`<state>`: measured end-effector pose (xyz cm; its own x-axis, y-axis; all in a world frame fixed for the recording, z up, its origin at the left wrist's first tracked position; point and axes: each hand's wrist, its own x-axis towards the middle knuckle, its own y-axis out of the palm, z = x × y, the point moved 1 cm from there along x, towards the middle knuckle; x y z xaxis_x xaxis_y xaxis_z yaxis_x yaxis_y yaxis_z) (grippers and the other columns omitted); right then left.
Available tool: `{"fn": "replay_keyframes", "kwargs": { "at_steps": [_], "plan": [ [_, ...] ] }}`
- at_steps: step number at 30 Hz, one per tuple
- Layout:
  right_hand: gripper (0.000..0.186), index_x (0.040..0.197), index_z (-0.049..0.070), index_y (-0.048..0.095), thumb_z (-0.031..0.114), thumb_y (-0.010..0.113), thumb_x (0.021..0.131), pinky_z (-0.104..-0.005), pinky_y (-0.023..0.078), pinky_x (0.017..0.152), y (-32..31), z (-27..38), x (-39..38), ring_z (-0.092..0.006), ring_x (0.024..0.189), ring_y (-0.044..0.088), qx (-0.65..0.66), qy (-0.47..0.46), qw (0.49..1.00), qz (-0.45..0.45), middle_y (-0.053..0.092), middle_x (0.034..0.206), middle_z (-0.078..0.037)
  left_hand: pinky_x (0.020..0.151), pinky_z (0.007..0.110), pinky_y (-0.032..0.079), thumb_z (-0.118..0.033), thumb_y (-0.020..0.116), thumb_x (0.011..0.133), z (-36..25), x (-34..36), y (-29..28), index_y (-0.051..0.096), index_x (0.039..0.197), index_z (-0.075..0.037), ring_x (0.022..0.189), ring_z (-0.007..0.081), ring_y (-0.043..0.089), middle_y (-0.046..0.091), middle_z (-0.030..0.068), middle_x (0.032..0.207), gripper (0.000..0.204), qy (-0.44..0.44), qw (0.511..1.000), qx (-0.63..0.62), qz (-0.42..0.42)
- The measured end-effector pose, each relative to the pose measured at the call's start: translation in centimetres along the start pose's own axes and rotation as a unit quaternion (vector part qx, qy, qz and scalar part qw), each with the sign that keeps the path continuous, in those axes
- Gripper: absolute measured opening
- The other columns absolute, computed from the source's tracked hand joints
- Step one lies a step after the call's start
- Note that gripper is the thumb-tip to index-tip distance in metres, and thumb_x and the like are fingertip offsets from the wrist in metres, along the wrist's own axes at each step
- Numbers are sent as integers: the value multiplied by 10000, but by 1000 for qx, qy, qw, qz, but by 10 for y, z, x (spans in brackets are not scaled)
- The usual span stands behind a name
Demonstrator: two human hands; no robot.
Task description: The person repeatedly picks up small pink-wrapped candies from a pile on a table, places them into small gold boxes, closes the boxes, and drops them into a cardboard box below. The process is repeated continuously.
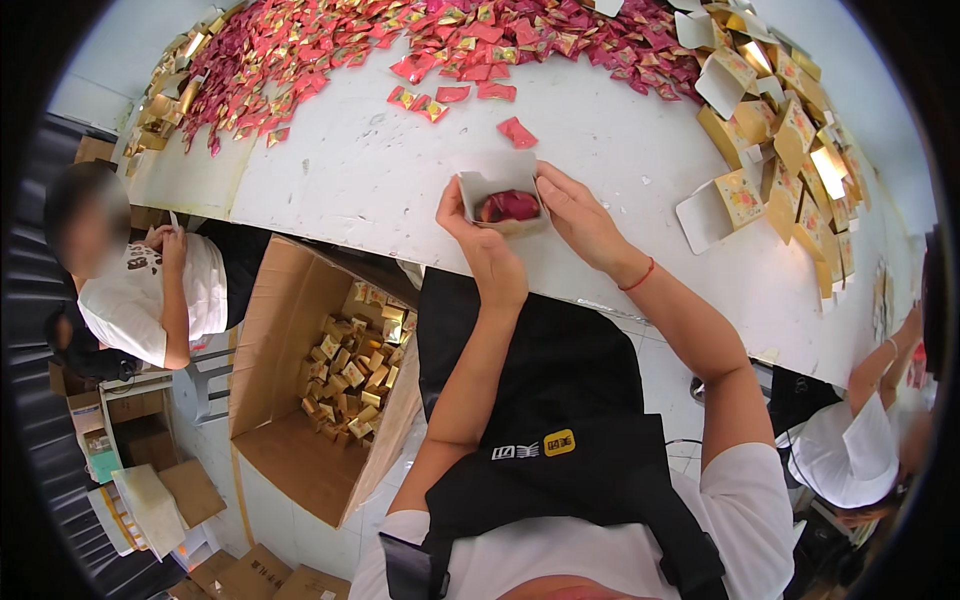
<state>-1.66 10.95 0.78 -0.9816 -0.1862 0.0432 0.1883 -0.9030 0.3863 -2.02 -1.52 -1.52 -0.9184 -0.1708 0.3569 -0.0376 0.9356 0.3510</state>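
Note:
Between my two hands, at the near edge of the white table, is a small open box (pixel 478 181) with pale inner walls and its flap up. Dark red wrapped packets (pixel 512 206) lie inside it. My left hand (pixel 474 232) grips the box's left side, thumb up along the wall. The fingers of my right hand (pixel 578 212) close on its right side; some fingertips are hidden behind the box. Just beyond the box, a single red packet (pixel 517 131) lies on the table, with a few more packets (pixel 428 107) farther off.
A wide heap of red and purple packets (pixel 480 45) covers the table's far side. Open gold boxes (pixel 790 150) pile up at the right. Left of me stands a large carton (pixel 275 350) holding closed gold boxes (pixel 355 370). Other people sit left (pixel 150 300) and right (pixel 850 450).

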Motion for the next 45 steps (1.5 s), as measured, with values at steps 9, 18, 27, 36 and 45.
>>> {"fn": "replay_keyframes", "kwargs": {
  "at_steps": [9, 18, 27, 36, 45],
  "plan": [
    [374, 1378, 31, 466, 182, 390, 1045, -256, 445, 949, 24, 15, -15, -101, 1065, 564, -162, -116, 980, 7, 583, 1218, -58, 922, 293, 432, -88, 497, 934, -36, 7, -7, 461, 1247, -31, 1023, 129, 527, 553, 65, 1102, 320, -205, 971, -125, 2],
    [293, 1174, 24, 622, -27, 461, 934, -300, 469, 937, 16, 5, -3, -175, 1082, 581, -175, -201, 962, -62, 596, 1171, -100, 826, 239, 432, 48, 438, 825, -40, 14, -7, 624, 1062, -2, 965, 115, 533, 589, 70, 1079, 305, -206, 974, -82, 32],
    [246, 1078, 60, 668, 58, 557, 859, -336, 394, 1016, 5, 9, -8, -199, 1182, 502, -138, -163, 976, 46, 517, 1282, -102, 946, 321, 407, 86, 413, 860, -25, 19, -14, 586, 727, -34, 1020, 177, 557, 607, 81, 1063, 249, -167, 971, -162, 64],
    [183, 1095, 56, 664, 85, 612, 922, -331, 426, 982, 8, 11, -12, -193, 1141, 540, -158, -180, 970, 31, 558, 1247, -108, 954, 333, 412, -60, 543, 922, -30, 15, -15, 621, 946, -23, 1086, 186, 532, 546, 106, 1198, 90, -88, 973, -171, 131],
    [147, 1066, 45, 656, 39, 593, 933, -287, 468, 840, 0, 8, -11, -159, 999, 592, -214, -228, 950, 28, 619, 1190, -120, 968, 351, 440, -53, 678, 885, -14, 18, -29, 684, 1017, -13, 1121, 207, 555, 567, 118, 1208, 138, -22, 982, -61, 176]
  ]
}}
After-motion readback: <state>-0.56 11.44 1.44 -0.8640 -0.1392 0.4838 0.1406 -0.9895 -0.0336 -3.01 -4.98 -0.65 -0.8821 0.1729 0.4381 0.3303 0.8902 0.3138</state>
